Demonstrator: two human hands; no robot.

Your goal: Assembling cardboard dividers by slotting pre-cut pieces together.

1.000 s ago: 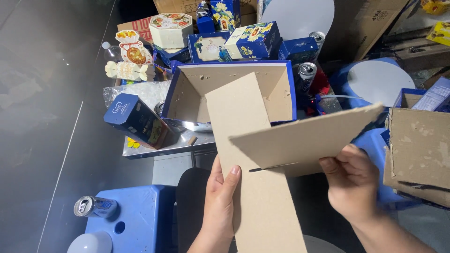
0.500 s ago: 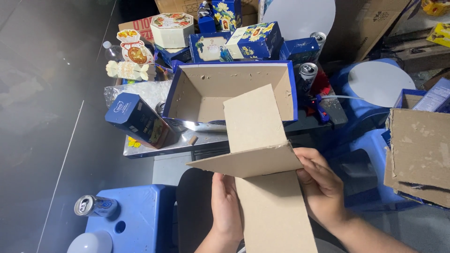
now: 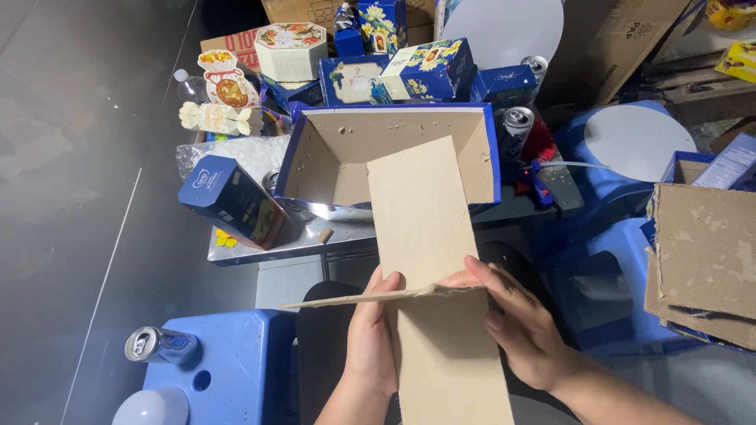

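Left hand (image 3: 372,340): grips the cardboard strip (image 3: 429,260) at its left edge, lower centre of frame.
Right hand (image 3: 526,329): holds the strip's folded flap (image 3: 370,298).
Open blue box (image 3: 390,161): on tabletop (image 3: 260,248), just above.

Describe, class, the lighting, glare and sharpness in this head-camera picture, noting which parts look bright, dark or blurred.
Head view: the cardboard strip and both hands, left hand and right hand, are evenly lit and sharp; the dark floor shows soft pale glare; the metal tabletop edge glints; the white round board looks brightest; the edges bend slightly.
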